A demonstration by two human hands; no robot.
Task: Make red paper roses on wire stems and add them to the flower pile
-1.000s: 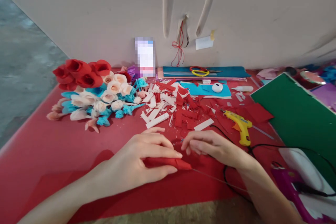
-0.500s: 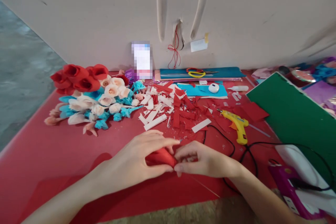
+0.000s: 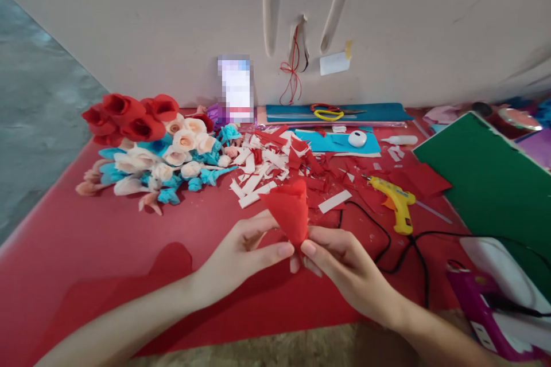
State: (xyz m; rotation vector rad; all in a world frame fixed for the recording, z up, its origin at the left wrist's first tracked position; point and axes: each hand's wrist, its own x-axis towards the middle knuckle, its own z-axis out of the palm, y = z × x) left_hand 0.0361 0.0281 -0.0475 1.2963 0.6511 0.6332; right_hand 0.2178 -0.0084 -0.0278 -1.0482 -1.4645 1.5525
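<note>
A red paper flower [image 3: 289, 209] stands upright between my hands, wide at the top and narrowing to a pinched base. My left hand [image 3: 253, 255] grips that base from the left, thumb in front and fingers behind. From the other side, my right hand [image 3: 340, 258] pinches the same base with thumb and fingers. Beyond the flower lie scattered red and white paper strips [image 3: 262, 169]. To the left rests a bunch of finished-looking paper flowers [image 3: 172, 152] in red, cream, blue and pink.
A yellow hot glue gun [image 3: 398, 200] with a black cord lies to the right, near a green board [image 3: 486, 183]. Scissors [image 3: 329, 113] rest at the back by a propped phone [image 3: 236, 89]. A purple power strip [image 3: 477, 304] sits at the front right.
The red flower has turned from lying sideways, mostly covered by my left hand, to standing upright in view. Both hands now meet at its base.
</note>
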